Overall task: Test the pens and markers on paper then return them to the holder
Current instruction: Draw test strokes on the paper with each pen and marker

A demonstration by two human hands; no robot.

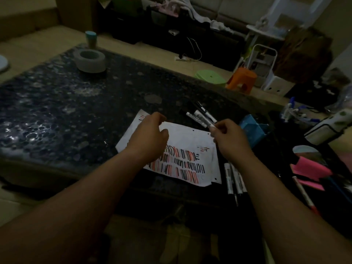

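The right hand (229, 139) grips a bundle of markers (202, 116), fingers and thumb curled round the near ends of the barrels. The bundle's long axis runs up and to the left from the fist, away from the person, so the free ends stand over the dark table (66, 103) just past the far edge of the paper (192, 139). The blue holder (254, 130) stands on the opposite side, just beside the right hand on its outer, right flank, and its opening cannot be made out in the dim light. The bundle therefore points away from the holder, which is the relation the return turns on. In my judgement the fist must swing right and the barrels tip end-down before they can drop in. The right hand is plainly the nearer of the two. The left hand (149, 135) hovers over the left part of the paper with fingers loosely curled and nothing in them; contact with the sheet cannot be confirmed. The sheet carries rows of black and red strokes, so testing appears well advanced. Loose markers (233, 178) lie side by side on the table beside the paper's right edge, below the right wrist, their long axes running toward the person; they are not yet returned.
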